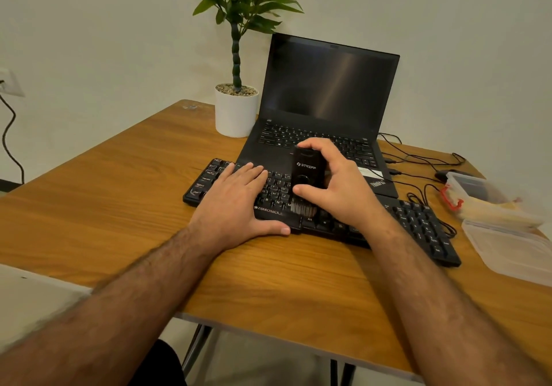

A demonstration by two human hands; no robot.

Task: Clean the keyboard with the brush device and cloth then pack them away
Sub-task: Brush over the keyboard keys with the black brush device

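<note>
A black keyboard [418,224] lies slantwise across the wooden table [119,194] in front of a laptop. My left hand [239,203] rests flat on its left half, fingers straight, thumb along the front edge. My right hand [337,185] grips a black brush device [307,170] upright over the middle of the keyboard. The device's bristles [301,207] touch the keys near the space bar. A yellowish cloth [495,209] lies in an open plastic box at the right.
An open black laptop [328,92] stands behind the keyboard. To its left is a potted plant [236,110]. A clear plastic box [478,188] with a red clip and its lid [513,251] sit at the table's right edge. Black cables [418,158] trail to the laptop's right.
</note>
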